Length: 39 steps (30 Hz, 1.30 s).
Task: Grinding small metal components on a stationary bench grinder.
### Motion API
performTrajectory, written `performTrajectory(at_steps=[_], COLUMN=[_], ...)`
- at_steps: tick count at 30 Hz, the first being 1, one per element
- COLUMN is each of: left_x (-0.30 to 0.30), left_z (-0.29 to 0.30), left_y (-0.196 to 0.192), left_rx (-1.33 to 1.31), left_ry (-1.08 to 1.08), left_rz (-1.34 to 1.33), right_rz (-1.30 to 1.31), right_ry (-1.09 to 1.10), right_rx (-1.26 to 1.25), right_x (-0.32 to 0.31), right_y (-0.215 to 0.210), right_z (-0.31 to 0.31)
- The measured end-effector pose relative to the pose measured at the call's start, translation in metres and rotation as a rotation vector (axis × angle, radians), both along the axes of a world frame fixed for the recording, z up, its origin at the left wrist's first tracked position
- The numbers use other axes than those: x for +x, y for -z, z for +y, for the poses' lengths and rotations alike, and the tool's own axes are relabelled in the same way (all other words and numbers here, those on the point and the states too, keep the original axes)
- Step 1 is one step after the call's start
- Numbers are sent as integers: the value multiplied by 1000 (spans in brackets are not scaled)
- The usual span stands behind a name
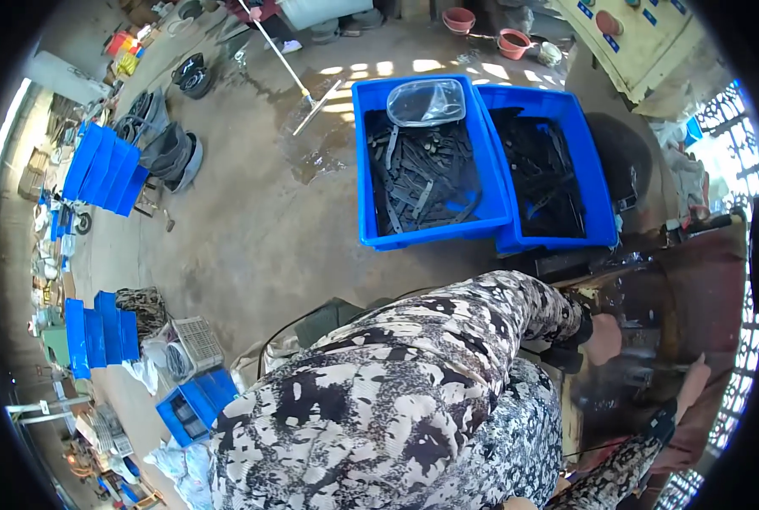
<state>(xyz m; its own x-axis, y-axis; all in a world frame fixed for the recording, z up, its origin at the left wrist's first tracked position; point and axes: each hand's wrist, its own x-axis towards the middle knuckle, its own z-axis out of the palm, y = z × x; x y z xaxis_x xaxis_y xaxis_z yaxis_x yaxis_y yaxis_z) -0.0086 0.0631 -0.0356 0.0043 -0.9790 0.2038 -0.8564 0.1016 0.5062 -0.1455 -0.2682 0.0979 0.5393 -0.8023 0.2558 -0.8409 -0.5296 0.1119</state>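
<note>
Nearest the camera is the person's black-and-white patterned sleeve, which fills the lower middle of the view and runs up to the right toward the dark, wet machine worktop at the right edge

The left hand comes out of a dark cuff and lies on that worktop with its fingers bent downward; whether the grip is closed on anything I cannot tell, since the surface under it is dark and blurred. The right hand is just below and to the right of it, at the end of a second patterned sleeve, reaching onto the same dark surface; its grip is also too hidden to judge open or closed

Further out, on the concrete floor above the hands, two bright blue plastic crates stand side by side, touching. The left blue crate holds a heap of flat dark strips with a clear plastic bag lying on top at its far end. The right blue crate holds more dark strips. A wet patch spreads on the floor beside them, near a long-handled white squeegee. Stacks of empty blue crates stand well apart at the left
</note>
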Motion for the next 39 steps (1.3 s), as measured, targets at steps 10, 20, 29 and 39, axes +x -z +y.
performTrajectory(at_steps=[10, 20, 29, 39], left_x=[1, -21, -31, -33], left_z=[5, -16, -33, -35], left_y=[-7, -10, 4, 7], left_rx=[70, 97, 97, 78], left_ry=[-12, -32, -41, -25], left_rz=[2, 79, -9, 22], right_rz=[-53, -120, -172, -170], right_ry=[45, 28, -5, 54], right_rx=[25, 47, 42, 87], right_x=[-3, -16, -23, -17], right_y=[0, 11, 6, -6], right_z=[10, -10, -6, 24])
